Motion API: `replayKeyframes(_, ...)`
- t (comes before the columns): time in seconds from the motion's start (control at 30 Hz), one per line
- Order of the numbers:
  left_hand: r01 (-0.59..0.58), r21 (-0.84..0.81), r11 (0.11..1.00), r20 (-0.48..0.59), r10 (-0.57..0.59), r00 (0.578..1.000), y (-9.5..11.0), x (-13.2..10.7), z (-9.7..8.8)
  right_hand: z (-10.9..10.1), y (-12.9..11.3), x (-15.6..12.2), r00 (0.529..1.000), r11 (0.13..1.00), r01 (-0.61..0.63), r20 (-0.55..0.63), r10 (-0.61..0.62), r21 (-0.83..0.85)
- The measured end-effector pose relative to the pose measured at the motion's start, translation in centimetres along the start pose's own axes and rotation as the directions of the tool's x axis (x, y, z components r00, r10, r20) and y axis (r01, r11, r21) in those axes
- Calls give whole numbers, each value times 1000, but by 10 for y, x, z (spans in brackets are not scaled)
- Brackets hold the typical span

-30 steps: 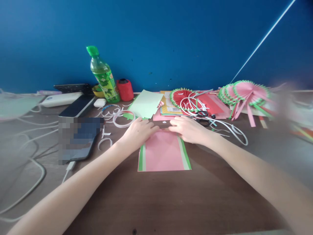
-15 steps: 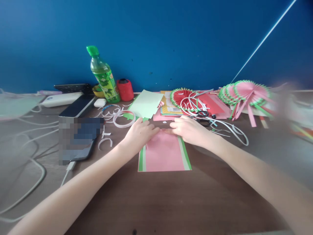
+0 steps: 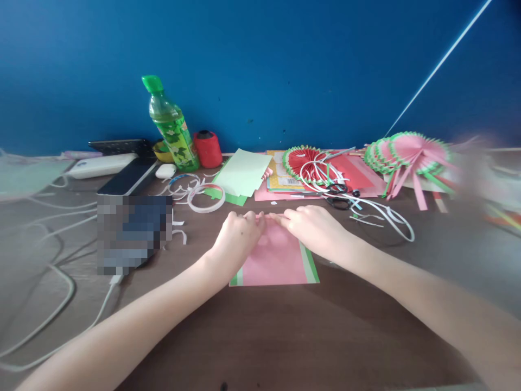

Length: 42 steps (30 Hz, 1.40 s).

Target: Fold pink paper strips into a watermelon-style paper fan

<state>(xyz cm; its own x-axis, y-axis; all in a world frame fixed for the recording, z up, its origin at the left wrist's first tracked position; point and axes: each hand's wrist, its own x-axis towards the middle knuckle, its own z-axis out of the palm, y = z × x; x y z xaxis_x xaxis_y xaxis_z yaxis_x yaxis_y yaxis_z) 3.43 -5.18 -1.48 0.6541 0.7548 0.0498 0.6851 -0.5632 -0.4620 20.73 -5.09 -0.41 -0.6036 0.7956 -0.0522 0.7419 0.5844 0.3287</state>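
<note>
A pink paper sheet (image 3: 274, 260) with white and green strips along both side edges lies flat on the brown table (image 3: 285, 336). My left hand (image 3: 238, 236) and my right hand (image 3: 313, 228) rest on its far edge, fingertips nearly meeting at the middle. Both hands are curled, with fingers pinching the paper's far edge, which looks lifted and folded towards me. The far part of the sheet is hidden under my hands.
Behind the hands lie scissors (image 3: 340, 198), white paper strips (image 3: 386, 220), a tape ring (image 3: 206, 196), light green paper (image 3: 243, 172) and folded watermelon-style paper fans (image 3: 407, 155). A green bottle (image 3: 171, 127), red thread spool (image 3: 207, 149), phones and cables (image 3: 49, 304) crowd the left.
Both hands have drawn closer to me along the sheet, bringing its far edge with them, so less pink paper shows. The fingers have curled from flat into a pinch.
</note>
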Motion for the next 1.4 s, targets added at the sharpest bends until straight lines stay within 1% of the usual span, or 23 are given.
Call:
replayKeyframes(0.17,55,17,998,86,-57,995,9,-1,1,-1,-9,0,999,998,-54,5,54,-21)
replayKeyframes(0.33,89,-63,994,138,-80,987,9,-1,-5,-2,-12,-1,997,998,-62,47,61,17)
replayKeyframes(0.43,112,-108,988,171,-93,981,4,-2,-10,-5,-11,-1,995,998,-60,81,57,31)
replayKeyframes(0.53,125,-161,979,193,-93,977,-6,-2,-12,-6,-6,0,995,997,-52,93,47,52)
replayKeyframes(0.6,138,-193,971,177,-104,979,-14,0,-10,-5,1,1,997,995,-43,68,37,85)
replayKeyframes(0.67,152,-241,958,130,-123,984,-22,3,-6,0,11,4,999,988,-40,2,40,148)
replayKeyframes(0.73,200,-272,941,94,-181,979,-28,7,-2,7,23,7,997,963,-34,-63,53,267)
replayKeyframes(0.8,216,-284,934,61,-208,976,-31,10,2,15,33,11,993,910,-28,-91,72,414)
replayKeyframes(0.9,190,-319,929,9,-197,980,-35,13,5,26,42,15,987,805,-39,-102,123,592)
replayKeyframes(0.97,195,-393,898,30,-200,979,-36,13,6,30,44,17,985,744,-41,-99,143,666)
replayKeyframes(1.07,232,-515,825,97,-213,972,-35,14,6,32,44,18,984,692,-19,-108,139,722)
replayKeyframes(1.17,236,-584,777,115,-208,971,-30,14,7,31,43,18,987,674,11,-116,111,739)
replayKeyframes(1.3,198,-613,765,121,-157,980,-27,15,11,28,42,17,992,656,29,-101,72,754)
replayKeyframes(1.4,165,-613,773,88,-140,986,-27,15,11,25,42,16,989,678,45,-127,72,734)
